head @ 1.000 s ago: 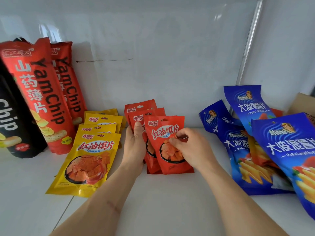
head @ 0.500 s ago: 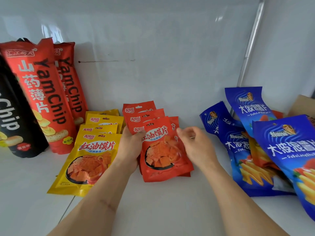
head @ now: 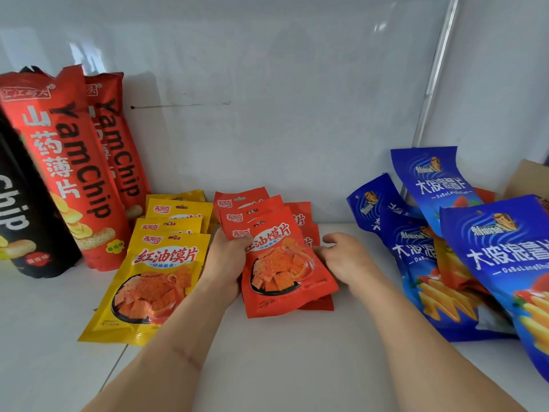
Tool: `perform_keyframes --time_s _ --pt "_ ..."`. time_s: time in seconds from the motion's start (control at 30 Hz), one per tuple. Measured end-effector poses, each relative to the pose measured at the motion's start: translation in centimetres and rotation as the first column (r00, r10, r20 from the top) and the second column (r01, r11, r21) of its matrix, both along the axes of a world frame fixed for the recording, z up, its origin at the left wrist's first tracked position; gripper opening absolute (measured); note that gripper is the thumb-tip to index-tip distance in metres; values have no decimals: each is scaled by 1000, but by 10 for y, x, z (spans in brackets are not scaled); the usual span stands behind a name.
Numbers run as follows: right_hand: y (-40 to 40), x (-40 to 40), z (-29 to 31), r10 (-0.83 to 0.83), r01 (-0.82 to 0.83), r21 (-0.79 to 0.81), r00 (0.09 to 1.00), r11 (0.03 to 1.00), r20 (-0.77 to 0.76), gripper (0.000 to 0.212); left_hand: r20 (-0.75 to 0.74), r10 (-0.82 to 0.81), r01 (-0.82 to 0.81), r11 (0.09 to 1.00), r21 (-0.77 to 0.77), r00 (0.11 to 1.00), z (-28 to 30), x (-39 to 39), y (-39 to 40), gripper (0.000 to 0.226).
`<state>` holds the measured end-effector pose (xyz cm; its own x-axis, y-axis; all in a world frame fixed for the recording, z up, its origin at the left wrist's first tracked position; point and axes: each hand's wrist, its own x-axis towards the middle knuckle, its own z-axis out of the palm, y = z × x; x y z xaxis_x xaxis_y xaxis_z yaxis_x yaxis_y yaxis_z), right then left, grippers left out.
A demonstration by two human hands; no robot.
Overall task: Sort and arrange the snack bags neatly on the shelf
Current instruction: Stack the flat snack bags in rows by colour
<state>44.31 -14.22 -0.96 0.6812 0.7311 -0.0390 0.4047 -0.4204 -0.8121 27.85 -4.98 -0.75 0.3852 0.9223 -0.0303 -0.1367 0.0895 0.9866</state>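
A stack of small red snack bags [head: 282,272] lies fanned at the middle of the white shelf [head: 282,358], tops toward the back wall. My left hand [head: 225,263] grips the stack's left edge, with the thumb pressed on the front bag's top corner. My right hand [head: 347,257] is at the stack's right edge; its fingertips touch the bags and the thumb is lifted clear. Just left of my left hand lies a row of overlapping yellow bags [head: 157,278] of the same snack.
Tall red YamChip bags [head: 68,173] and a black chip bag [head: 26,218] stand at the left. Several blue bags [head: 421,263] lean in a loose pile at the right, beside a cardboard box [head: 528,179] and a metal post [head: 430,84]. The back wall is close behind.
The front red bag has slid toward me and left, onto the stack. My left thumb now presses on it. My right hand let go of its edge and rests beside it.
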Motion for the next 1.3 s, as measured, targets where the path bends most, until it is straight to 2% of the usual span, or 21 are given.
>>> perform_keyframes --time_s 0.13,0.23,0.3,0.37,0.53,0.63,0.9,1.1,1.17,1.23,1.3 --pt "2 3 1 79 -78 -18 996 997 32 21 15 -9 9 1000 -5 1000 2 0 1 22" --pt "4 7 -4 10 -7 57 998 998 -66 11 31 27 -26 999 -31 999 4 -4 6 21" --pt "4 11 -4 -87 108 158 987 981 -134 18 32 26 -25 999 -31 999 5 -5 7 21" --pt "2 16 -4 -131 178 241 971 954 -200 15 37 12 -11 999 -31 999 4 -5 7 22" --pt "1 21 -10 8 59 204 950 977 -313 14 36 6 -6 1000 -10 999 3 -3 5 18" --pt "-2 24 -8 12 72 217 933 973 -361 6 37 14 -14 1000 4 999 4 -4 8 21" --pt "-10 43 -10 -91 218 410 947 885 -309 3 -50 86 -79 989 127 995 2 -7 21 23" --pt "-22 56 -3 -137 283 586 950 759 -281 10 -66 113 -102 984 143 991 -3 -7 27 24" --pt "-23 57 -3 -89 269 615 947 741 -307 11 -65 119 -108 983 149 991 -4 -6 27 24" --pt "-20 50 -3 35 182 612 945 770 -325 11 -61 122 -111 982 151 991 -4 -5 27 24" --pt "-16 44 -4 63 123 584 956 802 -288 10 -60 126 -116 980 159 990 -5 -4 26 24"
